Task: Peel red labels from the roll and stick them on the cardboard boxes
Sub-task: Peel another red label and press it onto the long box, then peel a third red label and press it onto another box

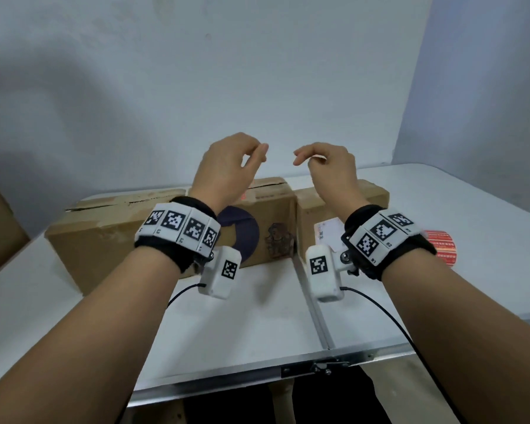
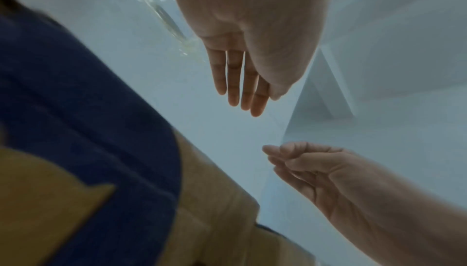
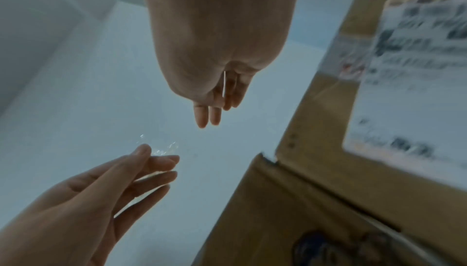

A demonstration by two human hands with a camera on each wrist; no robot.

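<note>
Head view: both empty, loosely curled hands point(image 1: 283, 162) hover above three cardboard boxes point(image 1: 270, 221), label roll point(image 1: 441, 247) rightward.

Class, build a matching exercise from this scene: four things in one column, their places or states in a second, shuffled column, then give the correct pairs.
Things:
1. red label roll
2. box with the dark circle print
3. box with the white shipping label
4. hands

Places or states:
A. middle of the row
B. raised, holding nothing
C. table's right side
D. right end of the row

Pairs: 1-C, 2-A, 3-D, 4-B
</note>
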